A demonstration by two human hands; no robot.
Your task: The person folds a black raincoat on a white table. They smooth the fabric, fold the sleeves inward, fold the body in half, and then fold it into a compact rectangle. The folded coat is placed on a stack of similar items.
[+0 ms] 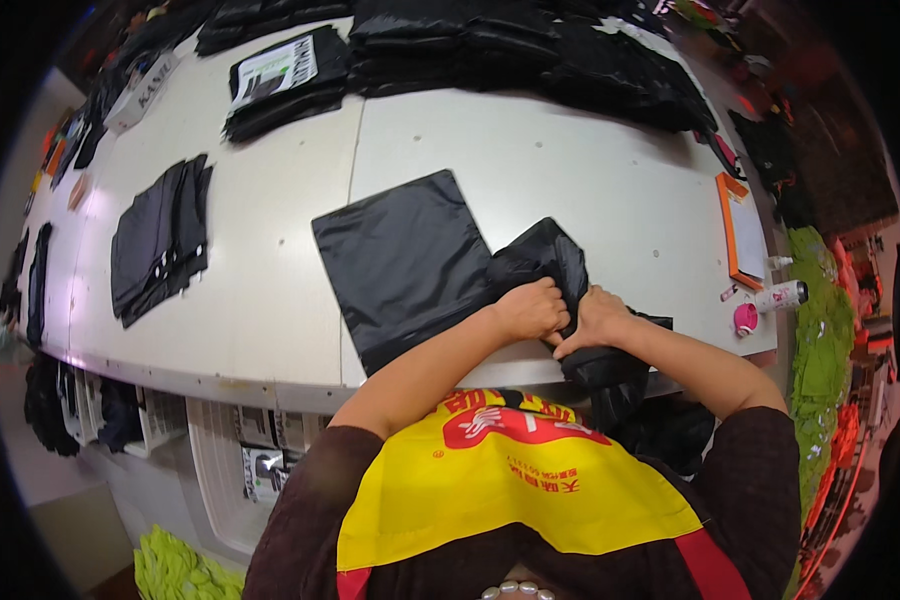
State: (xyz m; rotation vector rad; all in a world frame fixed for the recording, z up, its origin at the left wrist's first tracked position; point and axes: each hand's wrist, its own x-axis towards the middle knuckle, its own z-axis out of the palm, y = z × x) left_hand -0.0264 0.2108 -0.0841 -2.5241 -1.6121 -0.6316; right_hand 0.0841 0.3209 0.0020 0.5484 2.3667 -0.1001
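At the table's near edge, my left hand (533,310) is closed on a bunched piece of thin, glossy black material (540,250), perhaps a plastic bag. My right hand (595,320) grips the same bunch just beside it, the thumbs nearly meeting. Some of the material hangs over the edge toward my lap. To the left, partly under the bunch, lies a flat, square black sheet-like packet (405,260) with a smooth sheen. My left forearm crosses its near right corner.
Folded dark garments (160,235) lie left on the white table (270,300). Black packets (450,45) are heaped along the back, beside a labelled stack (285,80). An orange-edged tray (740,230), a bottle (781,295) and a pink item (745,318) sit right. White crates (215,470) stand below.
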